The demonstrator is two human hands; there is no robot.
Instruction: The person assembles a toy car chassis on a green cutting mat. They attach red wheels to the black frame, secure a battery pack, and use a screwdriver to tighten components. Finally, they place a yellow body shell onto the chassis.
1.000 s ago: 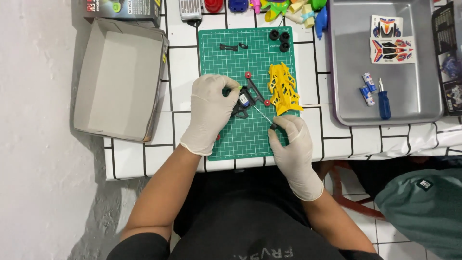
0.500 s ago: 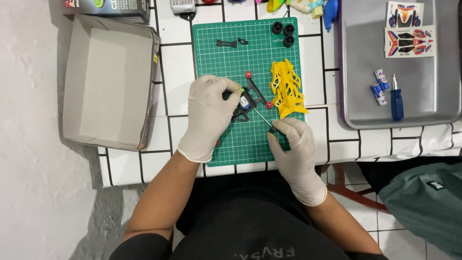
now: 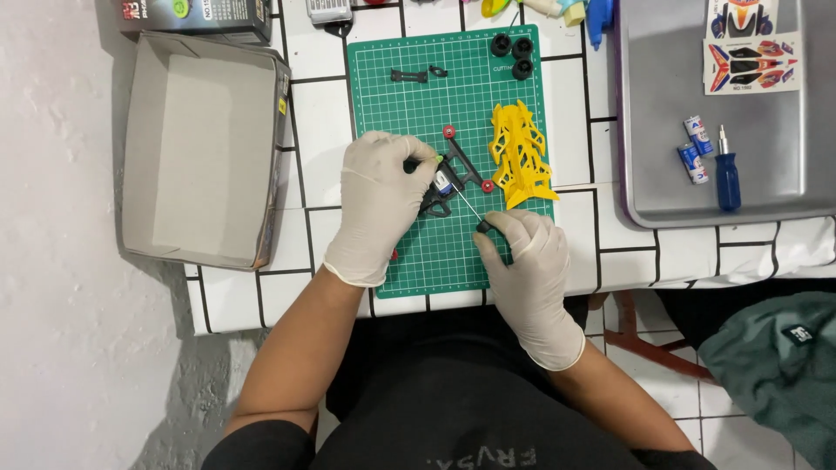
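Chassis (image 3: 448, 183) of a black toy car lies on the green cutting mat (image 3: 409, 252), pinned at its left end by the gloved left hand (image 3: 379, 204), fingers closed on it. Right hand (image 3: 522, 265) grips a thin screwdriver (image 3: 468, 207), tip on the chassis. Yellow car body (image 3: 520, 157) lies just right; grey tray (image 3: 662, 139) farther right.

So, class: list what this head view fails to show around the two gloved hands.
- Black chassis: part hidden under the left hand.
- Screwdriver: handle buried in the right hand; tip too small to see.
- Toys at the top: cut off by the edge.
- Box: near wall's inside hidden.
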